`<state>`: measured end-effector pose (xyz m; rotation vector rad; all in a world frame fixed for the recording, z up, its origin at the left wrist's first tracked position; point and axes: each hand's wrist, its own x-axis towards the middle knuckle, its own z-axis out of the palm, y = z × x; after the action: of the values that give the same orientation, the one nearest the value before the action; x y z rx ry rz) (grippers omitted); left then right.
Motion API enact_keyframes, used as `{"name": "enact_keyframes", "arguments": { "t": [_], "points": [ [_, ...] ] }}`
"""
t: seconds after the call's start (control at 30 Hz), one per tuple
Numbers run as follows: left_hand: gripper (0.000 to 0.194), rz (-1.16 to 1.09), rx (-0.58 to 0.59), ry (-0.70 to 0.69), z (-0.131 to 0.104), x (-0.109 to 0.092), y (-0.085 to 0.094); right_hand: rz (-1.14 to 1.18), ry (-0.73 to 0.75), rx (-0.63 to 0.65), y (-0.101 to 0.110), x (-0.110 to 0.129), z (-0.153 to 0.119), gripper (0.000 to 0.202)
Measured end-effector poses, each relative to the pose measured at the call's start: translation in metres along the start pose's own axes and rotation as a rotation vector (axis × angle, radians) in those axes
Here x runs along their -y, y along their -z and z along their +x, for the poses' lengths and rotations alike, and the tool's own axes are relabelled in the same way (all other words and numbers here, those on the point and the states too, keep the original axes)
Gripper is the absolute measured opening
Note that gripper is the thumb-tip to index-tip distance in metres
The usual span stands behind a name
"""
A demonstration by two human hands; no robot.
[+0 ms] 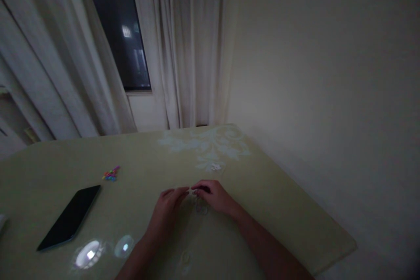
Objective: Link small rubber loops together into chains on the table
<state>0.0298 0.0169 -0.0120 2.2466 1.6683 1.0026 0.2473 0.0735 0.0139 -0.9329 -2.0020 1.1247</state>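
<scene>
My left hand (pixel 169 203) and my right hand (pixel 213 194) meet fingertip to fingertip, low over the table. A tiny pale piece shows in the narrow space between them, too small to name. The fingers of my left hand are pressed together at its left side. On the other side, the thumb and index finger of my right hand close in a pinch. Just below the fingertips lie thin, whitish loops (pixel 201 208), partly hidden by my right hand. What exactly each hand grips is too small to make out.
The pale table (pixel 295 227) bears a dark tablet (pixel 70 218) at left and a small heap of coloured pieces (pixel 111 174) behind it. Small white pieces (pixel 215 166) lie beyond my hands. A faint ring shape (pixel 185 257) shows near the front. A wall borders the right.
</scene>
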Motion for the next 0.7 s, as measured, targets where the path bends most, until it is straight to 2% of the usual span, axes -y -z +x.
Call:
{"name": "enact_keyframes", "arguments": {
  "t": [0.27,0.33,0.43,0.5,0.6,0.7],
  "points": [
    [0.032,0.186,0.175,-0.138,-0.005,0.000,0.012,0.024,-0.012,0.061,0.005,-0.002,-0.001,0.023],
    [0.036,0.205,0.210,-0.153,-0.007,-0.004,0.014,0.007,-0.038,0.109,0.009,-0.001,-0.004,0.036],
    [0.029,0.216,0.241,-0.126,-0.007,-0.014,0.013,-0.144,-0.030,0.183,0.014,0.000,-0.008,0.064],
    [0.023,0.222,0.240,-0.111,-0.007,-0.019,0.009,-0.237,0.006,0.223,0.014,0.001,-0.010,0.068],
    [0.021,0.246,0.223,-0.112,-0.006,-0.022,0.000,-0.289,0.036,0.242,0.008,0.003,-0.011,0.044],
    [0.026,0.259,0.199,-0.137,-0.005,-0.020,-0.008,-0.363,0.033,0.222,-0.002,0.007,-0.010,0.022]
  ]
}}
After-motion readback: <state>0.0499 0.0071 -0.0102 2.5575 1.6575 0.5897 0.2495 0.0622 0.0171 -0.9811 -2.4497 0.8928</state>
